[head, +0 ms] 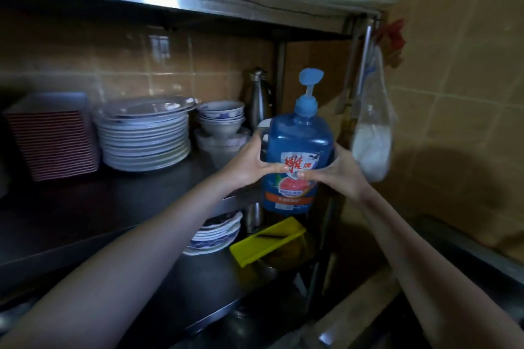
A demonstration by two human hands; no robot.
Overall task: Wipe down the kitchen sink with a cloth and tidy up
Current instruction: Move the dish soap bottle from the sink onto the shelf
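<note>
A large blue dish-soap bottle (299, 147) with a pump top and a red-and-white label is held upright in the air, at the right end of a steel shelf (119, 195). My left hand (249, 163) grips its left side, thumb across the label. My right hand (338, 171) grips its right side, thumb on the label too. The bottle's base hangs past the shelf's front corner. No cloth is in view. A dark strip of the sink edge (465, 249) shows at the lower right.
On the shelf stand a pile of white plates (144, 133), stacked bowls (221, 117), red square dishes (54, 144) and a steel flask (258, 96). Below lie more plates (215, 232) and a yellow slicer (268, 241). A bag of white powder (371, 139) hangs on the right post.
</note>
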